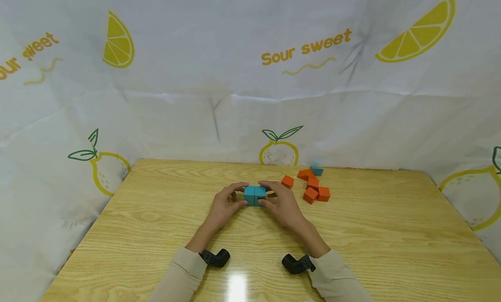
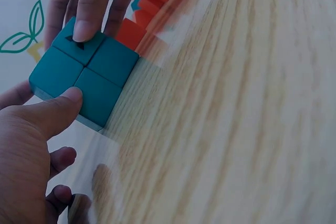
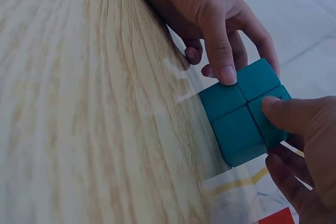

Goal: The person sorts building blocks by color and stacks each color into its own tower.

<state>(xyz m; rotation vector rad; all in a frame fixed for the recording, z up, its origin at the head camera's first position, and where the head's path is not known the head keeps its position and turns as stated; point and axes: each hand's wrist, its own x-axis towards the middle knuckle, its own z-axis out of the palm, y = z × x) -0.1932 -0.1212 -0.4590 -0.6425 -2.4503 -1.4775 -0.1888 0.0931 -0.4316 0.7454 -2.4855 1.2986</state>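
Note:
Several blue cube blocks (image 1: 249, 191) stand pressed together in a two-by-two square on the wooden table, in front of the person. From the left, the left hand (image 1: 222, 208) grips the square, its thumb on the near face and its other fingers at the back. The right hand (image 1: 285, 205) pinches the right side in the same way. In the right wrist view its thumb covers part of a dark mark on an upper cube (image 3: 270, 106). Thin seams show between the cubes (image 2: 100, 95) in the left wrist view. Their far sides are hidden.
Right of the hands lie several orange blocks (image 1: 311, 195), one orange cube (image 1: 287, 181) apart from the others. A blue angled block (image 1: 317, 170) lies behind them. A white lemon-print cloth (image 1: 188, 128) hangs along the back edge of the table (image 1: 372, 224).

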